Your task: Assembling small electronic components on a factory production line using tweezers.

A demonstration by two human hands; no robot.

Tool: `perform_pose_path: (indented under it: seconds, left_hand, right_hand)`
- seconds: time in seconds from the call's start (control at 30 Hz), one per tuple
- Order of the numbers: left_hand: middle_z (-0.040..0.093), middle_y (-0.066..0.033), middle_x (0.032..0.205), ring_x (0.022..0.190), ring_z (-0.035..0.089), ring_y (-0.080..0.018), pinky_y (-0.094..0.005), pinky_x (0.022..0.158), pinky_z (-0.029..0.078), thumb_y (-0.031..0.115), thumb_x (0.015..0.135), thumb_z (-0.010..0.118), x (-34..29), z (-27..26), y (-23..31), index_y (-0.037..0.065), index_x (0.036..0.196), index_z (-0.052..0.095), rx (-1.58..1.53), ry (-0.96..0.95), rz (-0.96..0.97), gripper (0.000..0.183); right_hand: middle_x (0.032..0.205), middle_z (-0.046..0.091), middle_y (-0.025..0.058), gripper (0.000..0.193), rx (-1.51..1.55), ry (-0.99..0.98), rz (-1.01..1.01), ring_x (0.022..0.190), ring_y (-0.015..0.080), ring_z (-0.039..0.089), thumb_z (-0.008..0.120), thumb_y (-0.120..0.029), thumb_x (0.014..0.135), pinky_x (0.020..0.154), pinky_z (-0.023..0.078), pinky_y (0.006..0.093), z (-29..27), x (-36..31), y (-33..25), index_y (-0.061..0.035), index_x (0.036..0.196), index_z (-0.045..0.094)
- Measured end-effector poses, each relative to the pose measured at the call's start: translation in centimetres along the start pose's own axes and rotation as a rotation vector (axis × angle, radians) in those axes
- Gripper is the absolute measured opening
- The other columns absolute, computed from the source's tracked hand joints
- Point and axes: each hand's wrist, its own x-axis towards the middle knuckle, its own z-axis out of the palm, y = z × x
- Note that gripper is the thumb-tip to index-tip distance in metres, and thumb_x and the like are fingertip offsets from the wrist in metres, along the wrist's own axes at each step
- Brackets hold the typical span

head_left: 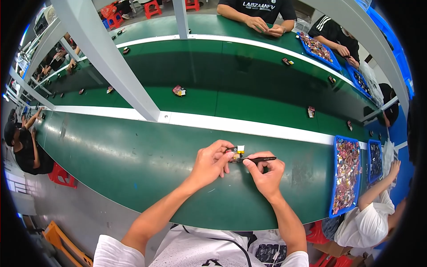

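Above the green bench, my left hand [212, 162] pinches a small black-cased electronic assembly [232, 155] between thumb and fingers. A part with a white face and a yellow edge [240, 149] sticks up at its right side. My right hand [268, 174] is closed round a pair of slim black tweezers [266, 159]. Their tips point left and meet the assembly's lower right side. The fingers of my left hand partly cover the assembly, so its inner details are too small to make out.
To my right stand a blue tray [333, 196] of small reddish parts and another blue tray [368, 167] of dark parts. Beyond the white rail [249, 127], a green conveyor belt [249, 104] carries scattered assemblies [179, 91]. A grey post [104, 58] rises at left. Co-workers sit around.
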Motion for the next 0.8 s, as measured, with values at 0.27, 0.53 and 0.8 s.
perform_pose_path:
  seconds: [0.27, 0.53, 0.8]
  left_hand:
    - [0.069, -0.0128, 0.093, 0.062, 0.064, -0.0114, -0.0230, 0.046, 0.049, 0.000, 0.100, 0.058, -0.08, 0.12, -0.16, -0.007, 0.119, 0.059, -0.007, 0.008, 0.027, 0.020]
    - [0.070, -0.0122, 0.093, 0.062, 0.064, -0.0115, -0.0230, 0.047, 0.049, -0.001, 0.099, 0.059, -0.17, 0.22, -0.17, -0.006, 0.122, 0.061, -0.009, -0.006, 0.065, 0.024]
    - [0.072, -0.0095, 0.091, 0.062, 0.064, -0.0099, -0.0228, 0.046, 0.049, -0.001, 0.096, 0.063, -0.32, 0.34, -0.40, -0.004, 0.121, 0.064, 0.031, 0.019, 0.127, 0.025]
  right_hand:
    - [0.057, 0.051, -0.0063, 0.012, 0.071, -0.036, 0.103, 0.047, -0.0012, 0.037, 0.083, 0.000, 0.081, 0.045, 0.024, 0.0210, -0.39, -0.02, 0.14, -0.0006, 0.088, 0.074]
    - [0.062, 0.052, -0.0090, 0.010, 0.332, -0.076, 0.282, 0.052, -0.0025, 0.037, 0.077, 0.003, 0.087, 0.046, 0.024, 0.0189, -0.57, 0.23, 0.06, 0.0010, 0.094, 0.071]
    - [0.078, 0.066, 0.0015, 0.009, 0.412, -0.071, 0.354, 0.062, 0.0015, 0.054, 0.074, 0.005, 0.088, 0.053, 0.040, 0.0178, -0.55, 0.38, -0.41, 0.0041, 0.096, 0.069]
